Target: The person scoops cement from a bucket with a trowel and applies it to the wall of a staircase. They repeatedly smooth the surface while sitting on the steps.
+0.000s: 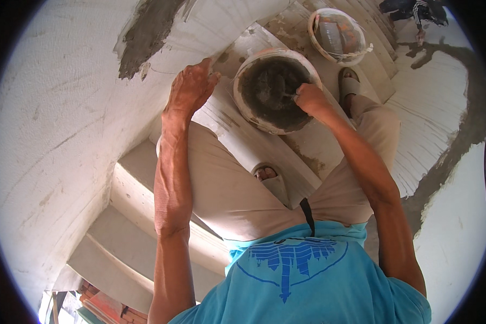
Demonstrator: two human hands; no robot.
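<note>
A round bucket (242,110) stands in front of me on a stair step, with wet grey mortar (264,108) inside it. My right hand (312,100) is closed round the handle of what looks like a trowel (290,95). Its shank reaches into the bucket, and mortar hides most of the blade. My left hand (191,89) is curled shut close to the white wall, left of the bucket. Whatever its fingers hold, if anything, is hidden.
A second bucket (314,40) with a greyish item inside sits farther up the stairs (221,116). Dark mortar patches mark the left wall (65,119) and the right wall (453,156). Another person (421,13) is at the far upper right. My sandalled feet rest on the steps.
</note>
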